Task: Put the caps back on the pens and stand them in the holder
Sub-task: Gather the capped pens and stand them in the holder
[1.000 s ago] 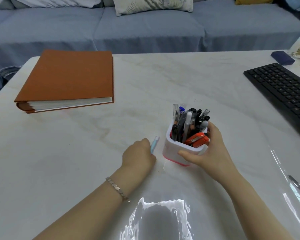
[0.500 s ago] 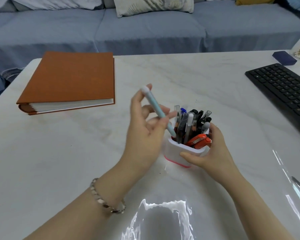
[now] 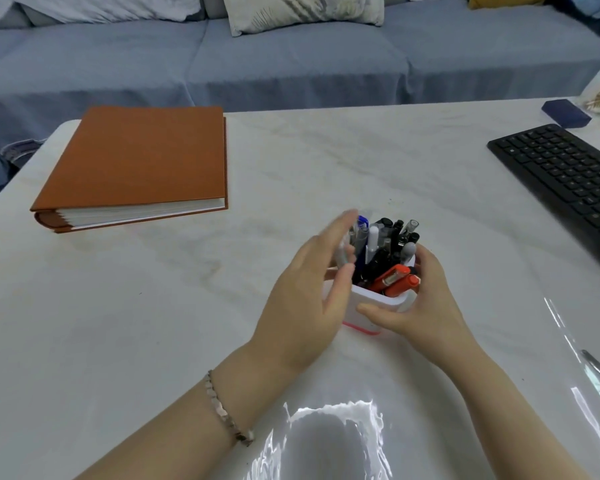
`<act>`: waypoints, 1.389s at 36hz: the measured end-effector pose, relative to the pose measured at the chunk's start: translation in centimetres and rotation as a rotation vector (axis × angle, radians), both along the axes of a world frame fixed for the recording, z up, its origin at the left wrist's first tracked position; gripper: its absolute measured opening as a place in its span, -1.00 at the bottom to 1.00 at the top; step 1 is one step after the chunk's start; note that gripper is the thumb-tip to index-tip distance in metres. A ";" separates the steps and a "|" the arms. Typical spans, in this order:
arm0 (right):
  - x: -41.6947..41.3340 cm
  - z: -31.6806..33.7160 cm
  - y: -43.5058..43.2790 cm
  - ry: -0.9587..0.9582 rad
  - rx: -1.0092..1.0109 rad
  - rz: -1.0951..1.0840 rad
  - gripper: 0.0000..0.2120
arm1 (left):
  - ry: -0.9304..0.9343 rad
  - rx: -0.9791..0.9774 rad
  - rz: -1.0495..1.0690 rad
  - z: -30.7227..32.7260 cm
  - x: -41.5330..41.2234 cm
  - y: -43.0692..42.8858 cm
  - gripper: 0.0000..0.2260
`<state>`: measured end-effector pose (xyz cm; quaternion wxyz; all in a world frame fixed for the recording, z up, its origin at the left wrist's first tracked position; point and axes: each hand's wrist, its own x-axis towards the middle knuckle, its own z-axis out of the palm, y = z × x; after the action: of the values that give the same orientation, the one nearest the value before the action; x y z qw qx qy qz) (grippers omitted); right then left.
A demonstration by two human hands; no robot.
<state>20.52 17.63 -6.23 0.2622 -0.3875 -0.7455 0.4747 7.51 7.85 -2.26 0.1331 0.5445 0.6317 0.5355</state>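
Observation:
A white pen holder (image 3: pixel 374 301) with a pink base stands on the table, packed with several capped pens (image 3: pixel 383 249) and an orange tool (image 3: pixel 397 278). My right hand (image 3: pixel 418 306) wraps around the holder's right and front sides. My left hand (image 3: pixel 310 289) is at the holder's left edge, fingers spread and blurred by motion, with nothing clearly gripped. A greyish pen end (image 3: pixel 342 256) shows just beside its thumb, at the holder's left rim. The light blue pen cannot be told apart from the others.
An orange hardcover book (image 3: pixel 136 161) lies at the far left. A black keyboard (image 3: pixel 565 178) sits at the right, with a dark blue box (image 3: pixel 565 113) behind it. A glossy film (image 3: pixel 326 441) covers the near table edge. A blue sofa runs behind the table.
My left hand picked a light blue pen off the table, lifted it over the holder, then came down to the holder's left rim with its fingers spread. My right hand kept its hold on the holder.

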 end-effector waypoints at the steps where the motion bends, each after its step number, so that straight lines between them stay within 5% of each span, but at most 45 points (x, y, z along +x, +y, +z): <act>1: 0.0 0.0 -0.1 0.006 0.000 -0.001 -0.20 | 0.096 0.025 0.006 -0.1 0.1 0.0 -0.57; 4: -0.1 0.2 -0.2 0.025 0.021 -0.008 -0.25 | 0.286 0.037 0.075 -0.9 -0.1 0.8 -0.73; 9: 0.0 0.3 -0.3 0.047 0.006 -0.012 -0.25 | 0.401 -0.122 0.029 -3.0 -0.9 1.7 -0.68; 13: 0.2 0.4 -0.4 0.035 -0.010 0.003 -0.22 | -0.026 -0.192 -0.121 -2.9 -0.6 0.6 -0.57; 18: 0.5 0.0 -0.6 -0.048 -0.024 0.034 -0.17 | -0.215 -0.267 -0.123 -3.3 -1.7 -0.7 -0.36; 25: 1.3 1.0 -1.1 -0.061 -0.099 -0.104 -0.28 | -0.445 -0.395 -0.176 -3.4 -2.1 -0.4 -0.55; 29: 0.4 1.1 -1.2 -0.102 -0.095 -0.086 -0.28 | -0.506 -0.339 -0.131 -2.9 -2.8 -0.5 -0.70; 44: -15.5 4.5 -0.7 -0.024 -0.122 0.269 -0.49 | -0.528 -0.159 0.253 -0.2 -13.5 -2.9 -0.62; 50: -19.6 3.5 0.5 -0.061 -0.170 0.304 -0.42 | -0.517 -0.225 0.341 -0.2 -16.2 -1.8 -0.72</act>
<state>0.87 18.09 -2.75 0.1309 -0.3054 -0.7602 0.5583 -8.72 6.06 -2.49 0.2569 0.2586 0.7142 0.5975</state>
